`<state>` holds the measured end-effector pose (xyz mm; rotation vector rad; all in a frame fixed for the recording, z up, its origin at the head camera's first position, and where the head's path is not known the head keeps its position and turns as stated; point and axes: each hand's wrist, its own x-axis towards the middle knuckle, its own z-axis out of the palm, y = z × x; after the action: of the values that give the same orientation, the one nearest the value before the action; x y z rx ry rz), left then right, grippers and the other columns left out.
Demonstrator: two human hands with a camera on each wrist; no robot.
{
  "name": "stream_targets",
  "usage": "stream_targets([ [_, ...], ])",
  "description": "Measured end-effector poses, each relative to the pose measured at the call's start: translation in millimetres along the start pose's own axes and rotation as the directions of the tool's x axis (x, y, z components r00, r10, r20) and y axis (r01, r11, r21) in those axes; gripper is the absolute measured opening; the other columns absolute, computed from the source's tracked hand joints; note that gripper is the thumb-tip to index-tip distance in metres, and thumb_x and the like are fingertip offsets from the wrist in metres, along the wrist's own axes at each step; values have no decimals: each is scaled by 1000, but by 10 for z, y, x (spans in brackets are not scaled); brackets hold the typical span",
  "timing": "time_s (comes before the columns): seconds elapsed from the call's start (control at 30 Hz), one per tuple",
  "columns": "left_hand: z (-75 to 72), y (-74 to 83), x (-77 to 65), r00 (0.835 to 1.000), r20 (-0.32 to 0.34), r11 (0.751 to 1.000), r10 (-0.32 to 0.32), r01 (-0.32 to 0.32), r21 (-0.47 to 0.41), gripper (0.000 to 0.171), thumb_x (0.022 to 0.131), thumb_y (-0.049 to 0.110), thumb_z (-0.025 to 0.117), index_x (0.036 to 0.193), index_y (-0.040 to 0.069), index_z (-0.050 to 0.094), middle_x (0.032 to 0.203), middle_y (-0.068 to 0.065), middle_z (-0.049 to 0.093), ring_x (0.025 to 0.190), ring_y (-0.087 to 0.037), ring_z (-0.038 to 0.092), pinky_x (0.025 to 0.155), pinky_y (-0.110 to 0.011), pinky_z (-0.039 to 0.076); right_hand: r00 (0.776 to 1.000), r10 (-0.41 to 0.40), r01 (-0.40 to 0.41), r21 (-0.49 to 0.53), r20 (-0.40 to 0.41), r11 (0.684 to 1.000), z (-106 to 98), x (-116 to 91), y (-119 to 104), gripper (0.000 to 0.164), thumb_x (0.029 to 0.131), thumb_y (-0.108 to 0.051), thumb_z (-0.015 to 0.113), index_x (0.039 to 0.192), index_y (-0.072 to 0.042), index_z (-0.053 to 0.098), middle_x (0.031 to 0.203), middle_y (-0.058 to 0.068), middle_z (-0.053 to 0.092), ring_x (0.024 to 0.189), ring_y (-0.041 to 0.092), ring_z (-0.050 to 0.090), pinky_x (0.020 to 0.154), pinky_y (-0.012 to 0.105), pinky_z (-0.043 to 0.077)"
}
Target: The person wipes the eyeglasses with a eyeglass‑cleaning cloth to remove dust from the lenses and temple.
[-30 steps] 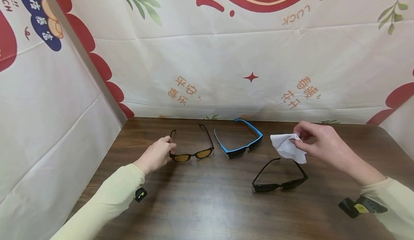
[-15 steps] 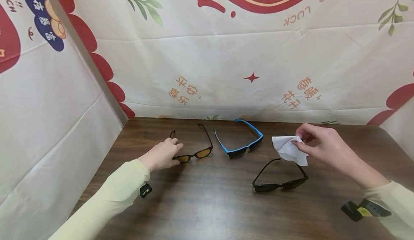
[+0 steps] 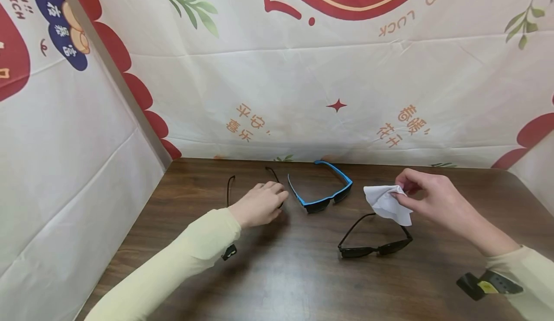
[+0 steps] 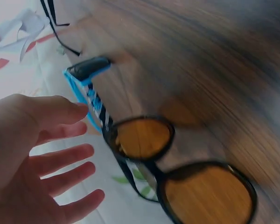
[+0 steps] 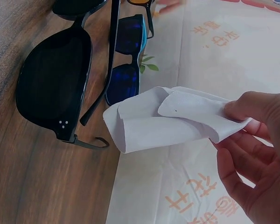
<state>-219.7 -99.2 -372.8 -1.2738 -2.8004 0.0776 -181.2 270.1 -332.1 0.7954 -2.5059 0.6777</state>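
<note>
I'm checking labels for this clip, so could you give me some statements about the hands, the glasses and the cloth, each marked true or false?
1. The right hand pinches a white cloth. True.
2. In the head view, the blue glasses lie right of the amber-lensed glasses. True.
3. The left hand grips the blue glasses. False: the left hand holds nothing, its fingers relaxed by the amber-lensed glasses.
4. The black glasses are on the brown table. True.
5. The black glasses have their arms folded in. False: both arms are unfolded.
</note>
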Motion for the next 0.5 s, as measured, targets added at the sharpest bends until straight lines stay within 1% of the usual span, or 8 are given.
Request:
stream_targets([
  [0.1, 48, 81, 134, 999, 36, 1000, 2, -4, 31, 37, 91, 21, 67, 125, 9, 58, 131, -10, 54, 123, -27, 49, 97, -44, 43, 1000, -5, 5, 0, -4, 1000, -6, 2, -4, 38, 63, 8, 82, 83, -15, 59, 73, -10, 60, 67, 1, 56, 62, 10, 47],
  [0.17, 90, 136, 216, 998, 65, 997, 6, -11, 71, 41, 93, 24, 65, 130, 10, 55, 136, -9, 51, 127, -26, 46, 100, -43, 41, 1000, -6, 6, 0, -5, 1000, -11, 3, -4, 38, 64, 8, 82, 83, -15, 59, 73, -10, 60, 67, 1, 56, 62, 10, 46],
  [0.27, 159, 218, 312, 996, 89, 989, 10, -23, 146, 43, 94, 26, 63, 134, 10, 53, 139, -8, 50, 129, -24, 44, 103, -42, 39, 1000, -7, 7, 3, -9, 1000, -18, 1, -3, 38, 64, 8, 81, 83, -15, 59, 72, -10, 60, 66, 1, 56, 62, 9, 46],
  [0.33, 207, 265, 354, 996, 88, 980, 10, -27, 199, 40, 95, 25, 62, 131, 10, 55, 134, -6, 53, 127, -22, 45, 103, -40, 39, 1000, -5, 5, 4, -8, 1000, -20, -3, -2, 38, 64, 8, 82, 83, -15, 59, 72, -11, 60, 66, 1, 55, 62, 9, 46],
  [0.4, 250, 302, 383, 997, 71, 970, 9, -26, 242, 34, 94, 24, 61, 125, 10, 58, 127, -5, 57, 122, -20, 49, 102, -39, 40, 1000, -4, 4, 3, -7, 1000, -21, -10, 1, 37, 64, 8, 82, 83, -15, 59, 72, -11, 59, 66, 1, 55, 61, 10, 46],
  [0.5, 301, 335, 418, 999, 33, 962, 9, -18, 272, 26, 94, 25, 61, 116, 12, 62, 115, -2, 62, 114, -19, 53, 100, -38, 41, 1000, 1, -1, 1, -8, 1000, -24, -21, 4, 37, 65, 7, 82, 83, -15, 59, 72, -11, 59, 66, 1, 55, 60, 11, 46],
])
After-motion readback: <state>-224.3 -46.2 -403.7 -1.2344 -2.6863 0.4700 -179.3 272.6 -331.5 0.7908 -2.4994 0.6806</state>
